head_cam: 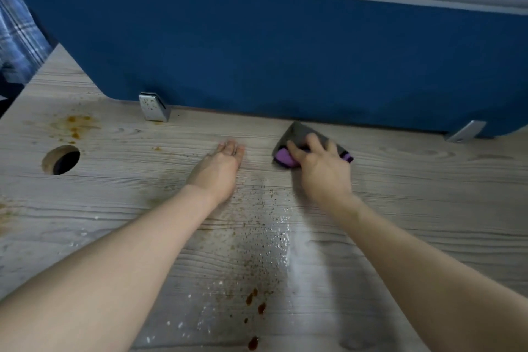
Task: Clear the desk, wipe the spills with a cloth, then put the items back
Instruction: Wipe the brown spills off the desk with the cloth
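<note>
Just in front of the blue partition (285,51), the right hand (323,168) grips the grey-and-purple cloth (303,137) and should drag it back firmly through the brown spatter (254,240) nearer me, while the left hand (220,168) rests flat, fingers together, the orange stain (75,126) by the cable hole (61,159) waiting.

Head view: from above, close, facing forward and down over the desk (400,208) toward the blue partition (285,51).
</note>
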`<action>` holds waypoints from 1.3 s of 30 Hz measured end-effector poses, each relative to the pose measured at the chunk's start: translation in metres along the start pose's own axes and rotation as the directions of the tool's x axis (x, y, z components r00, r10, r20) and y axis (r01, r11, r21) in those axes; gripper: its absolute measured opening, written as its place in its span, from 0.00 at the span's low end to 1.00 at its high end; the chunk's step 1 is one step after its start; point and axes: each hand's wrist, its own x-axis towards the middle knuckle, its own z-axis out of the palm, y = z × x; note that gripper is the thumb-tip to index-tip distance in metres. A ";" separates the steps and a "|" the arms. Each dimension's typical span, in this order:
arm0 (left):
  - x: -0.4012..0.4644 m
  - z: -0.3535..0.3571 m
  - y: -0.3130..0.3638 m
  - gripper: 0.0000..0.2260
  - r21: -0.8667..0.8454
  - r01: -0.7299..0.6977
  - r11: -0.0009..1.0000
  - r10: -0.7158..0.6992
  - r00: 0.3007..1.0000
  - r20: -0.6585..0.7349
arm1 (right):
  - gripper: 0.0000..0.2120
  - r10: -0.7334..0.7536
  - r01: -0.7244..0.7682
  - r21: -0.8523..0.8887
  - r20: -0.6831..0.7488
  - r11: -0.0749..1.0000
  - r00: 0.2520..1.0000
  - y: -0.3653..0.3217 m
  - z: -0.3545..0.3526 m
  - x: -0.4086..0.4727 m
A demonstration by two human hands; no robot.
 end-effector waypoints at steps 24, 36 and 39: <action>-0.001 -0.001 0.003 0.31 0.006 0.024 1.000 -0.024 1.000 -0.008 | 0.24 -0.196 0.195 0.024 0.028 0.981 0.980 0.006 -0.015 -0.007; 0.000 0.000 0.000 0.33 -0.007 0.045 0.999 -0.045 0.999 -0.001 | 0.27 -0.298 0.287 0.152 0.055 0.946 0.953 0.022 0.014 0.031; 0.000 0.000 0.000 0.32 -0.008 0.044 0.999 -0.044 0.999 -0.012 | 0.29 -0.315 0.307 0.132 0.052 0.943 0.948 0.001 0.018 -0.002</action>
